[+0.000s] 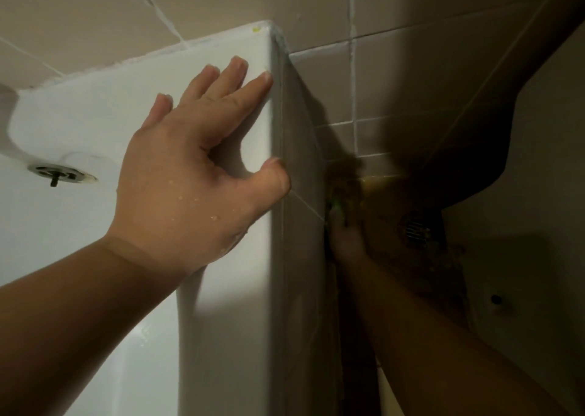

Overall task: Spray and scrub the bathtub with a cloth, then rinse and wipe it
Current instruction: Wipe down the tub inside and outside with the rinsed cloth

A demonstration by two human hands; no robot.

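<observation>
On bathtub [95, 124] rim: left hand [193, 175] flat, wet.

We see the bathtub [95, 124] as glossy white enamel or acrylic, smooth, with soft highlights along its rim and inner wall. Its drain [60, 172] looks like dull grey metal with a small stem. The wall tiles [95, 10] behind are beige ceramic with a low sheen, set in pale, slightly rough grout. The tiled side panel [300, 162] of the tub has the same satin finish. Our left hand [193, 175] shows wet skin, beaded with small droplets. In the shadow, the right hand [345, 241] meets something green and yellow [340, 206]; its material we cannot tell. The floor drain [418, 229] reads as ribbed metal.
</observation>
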